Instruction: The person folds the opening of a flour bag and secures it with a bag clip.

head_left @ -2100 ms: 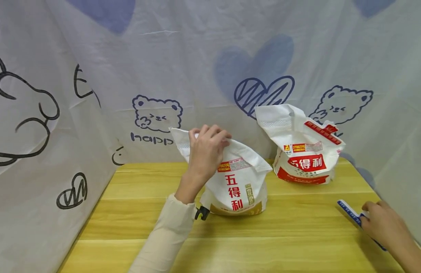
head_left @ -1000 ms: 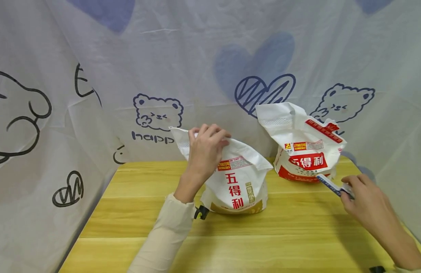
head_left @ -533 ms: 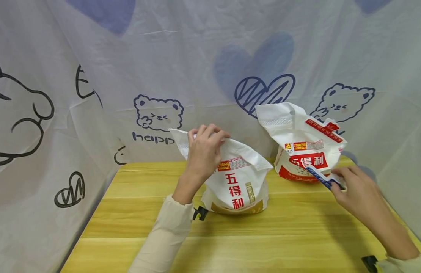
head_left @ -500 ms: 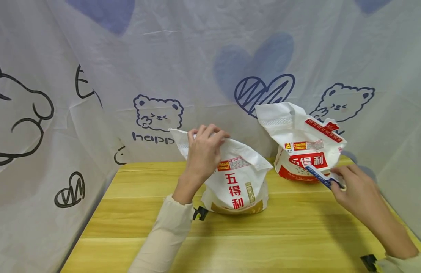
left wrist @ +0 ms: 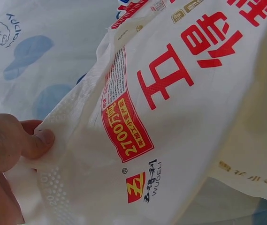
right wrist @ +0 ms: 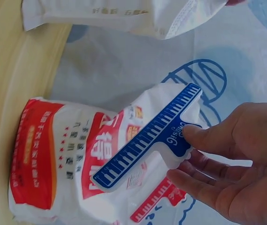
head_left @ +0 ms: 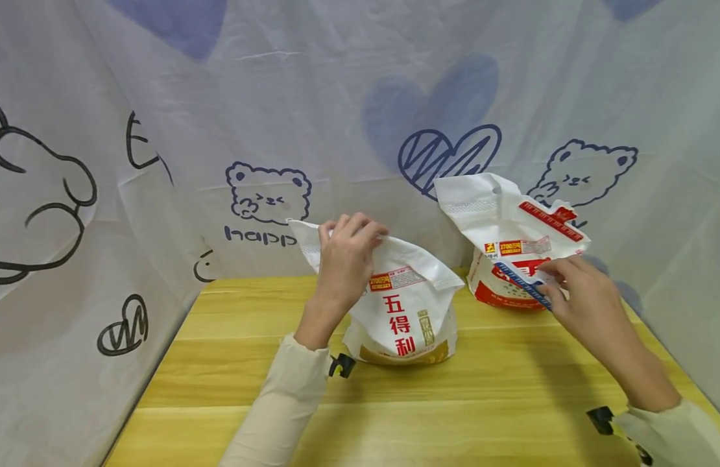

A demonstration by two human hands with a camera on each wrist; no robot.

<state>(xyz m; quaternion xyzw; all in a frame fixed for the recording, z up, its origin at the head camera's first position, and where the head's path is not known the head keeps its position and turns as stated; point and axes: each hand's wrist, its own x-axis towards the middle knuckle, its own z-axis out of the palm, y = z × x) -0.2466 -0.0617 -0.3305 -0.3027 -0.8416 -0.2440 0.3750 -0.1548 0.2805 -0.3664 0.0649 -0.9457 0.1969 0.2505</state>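
In the head view, a white flour bag (head_left: 407, 311) with red lettering and a gold base stands mid-table. My left hand (head_left: 345, 266) pinches its top edge; the left wrist view shows the thumb (left wrist: 41, 140) lying on the bag's rim. My right hand (head_left: 593, 308) holds a blue bag clip (head_left: 520, 285) printed with piano keys. In the right wrist view, thumb and fingers grip the clip's handle (right wrist: 175, 136), with its long bar tilted. Behind the clip in the head view stands a second flour bag (head_left: 482, 214), white and red, its top corner closed by a red clip (head_left: 552, 220).
The wooden table (head_left: 220, 376) runs under both bags. A white cloth (head_left: 336, 97) with hearts and bears hangs at the back and both sides, close behind the red-and-white bag. Black camera mounts (head_left: 600, 420) show at the wrists.
My right hand has lifted the blue clip from the table's right side and moved it left and away, in front of the farther bag. The left hand keeps its hold on the nearer bag.
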